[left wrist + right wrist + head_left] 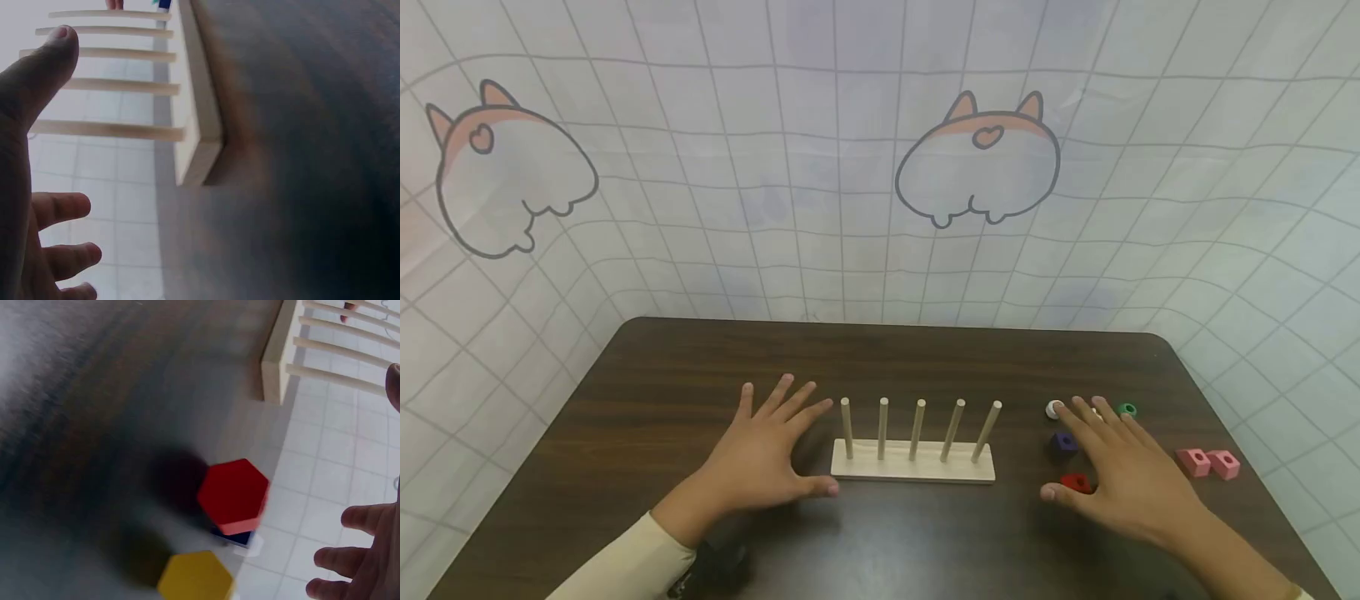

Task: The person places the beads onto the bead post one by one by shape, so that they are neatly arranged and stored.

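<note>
A pale wooden rack [913, 472] with several upright bare pegs stands on the dark table. My left hand [758, 462] hovers with spread fingers just left of it, apart from its end in the left wrist view. On the right, my right hand [1138, 475] spreads above a group of coloured beads and holds none. By its thumb lie a red hexagonal bead [233, 494] and a dark blue cube bead [1063, 444]. A yellow hexagonal bead [197, 578] shows in the right wrist view; the hand hides it from the head view. White [1053, 409] and green beads [1127, 410] sit near the fingertips.
Two pink beads [1210, 463] lie right of the right hand, near the table's right edge. Behind the dark wooden table [737, 350] hangs a white gridded cloth [805, 242] with cartoon animal drawings. Something black [718, 562] sits under the left wrist.
</note>
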A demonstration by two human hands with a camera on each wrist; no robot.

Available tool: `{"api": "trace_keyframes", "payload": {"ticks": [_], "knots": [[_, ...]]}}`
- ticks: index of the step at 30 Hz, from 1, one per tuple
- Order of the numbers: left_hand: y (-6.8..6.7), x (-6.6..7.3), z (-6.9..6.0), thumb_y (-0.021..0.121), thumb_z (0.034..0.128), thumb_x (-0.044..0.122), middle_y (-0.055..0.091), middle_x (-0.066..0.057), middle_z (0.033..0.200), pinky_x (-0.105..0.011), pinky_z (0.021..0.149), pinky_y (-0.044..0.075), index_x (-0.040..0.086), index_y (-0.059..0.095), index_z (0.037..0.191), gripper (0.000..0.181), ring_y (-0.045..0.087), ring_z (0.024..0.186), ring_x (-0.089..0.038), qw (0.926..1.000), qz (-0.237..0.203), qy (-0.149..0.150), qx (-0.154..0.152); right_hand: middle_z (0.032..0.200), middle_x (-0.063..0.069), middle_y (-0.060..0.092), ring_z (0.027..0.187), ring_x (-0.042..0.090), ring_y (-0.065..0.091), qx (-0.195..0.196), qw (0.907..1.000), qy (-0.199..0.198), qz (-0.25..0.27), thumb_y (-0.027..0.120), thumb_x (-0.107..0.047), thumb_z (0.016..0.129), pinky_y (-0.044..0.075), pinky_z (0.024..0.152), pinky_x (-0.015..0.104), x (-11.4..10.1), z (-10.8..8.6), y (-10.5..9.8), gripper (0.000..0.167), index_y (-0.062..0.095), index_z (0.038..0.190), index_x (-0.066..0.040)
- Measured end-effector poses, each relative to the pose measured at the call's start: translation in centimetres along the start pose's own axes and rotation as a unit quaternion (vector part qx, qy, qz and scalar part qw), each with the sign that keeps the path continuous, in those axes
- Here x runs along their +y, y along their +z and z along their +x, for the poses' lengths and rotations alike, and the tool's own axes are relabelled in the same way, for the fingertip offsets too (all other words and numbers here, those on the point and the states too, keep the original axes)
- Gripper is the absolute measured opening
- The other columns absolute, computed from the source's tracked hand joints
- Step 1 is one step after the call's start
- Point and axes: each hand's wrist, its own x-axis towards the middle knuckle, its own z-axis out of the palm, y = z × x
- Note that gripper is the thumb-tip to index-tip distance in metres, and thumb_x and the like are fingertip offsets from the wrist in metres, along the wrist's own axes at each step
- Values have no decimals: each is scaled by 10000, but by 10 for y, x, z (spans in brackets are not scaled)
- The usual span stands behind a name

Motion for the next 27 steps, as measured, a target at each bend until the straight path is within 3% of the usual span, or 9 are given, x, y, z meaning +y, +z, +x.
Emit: {"api": "trace_keyframes", "payload": {"ticks": [6,11,20,27], "knots": [[18,-2,2,753,740,748,493,-85,1535,-672,1155,197,174,548,1477,956,374,1457,-367,9991,-401,105,-6,1533,198,468,1410,474,389,212,9997,-104,-53,698,-745,805,333,1084,644,3,-3,10,1021,451,1533,-73],[30,-4,7,828,761,610,588,-69,1421,-582,1100,371,167,616,1394,801,513,1340,-326,9970,-712,297,-9,1442,166,560,1346,440,462,503,9984,-266,-60,721,-751,777,369,1048,614,9,-7,16,978,539,1458,-73],[40,-5,15,881,774,428,657,7,1289,-543,1033,440,186,673,1302,617,551,1260,-254,9937,-1071,288,-129,1278,72,659,1185,350,567,789,9953,-559,-91,832,-664,722,444,966,582,20,-9,24,845,647,1334,-111],[42,-3,19,905,764,356,703,41,1164,-508,1005,460,156,725,1199,511,580,1171,-242,9936,-1045,429,58,1183,54,696,1100,310,602,960,9910,-911,-217,932,-464,650,451,951,540,25,-11,27,706,709,1224,-119]]}}
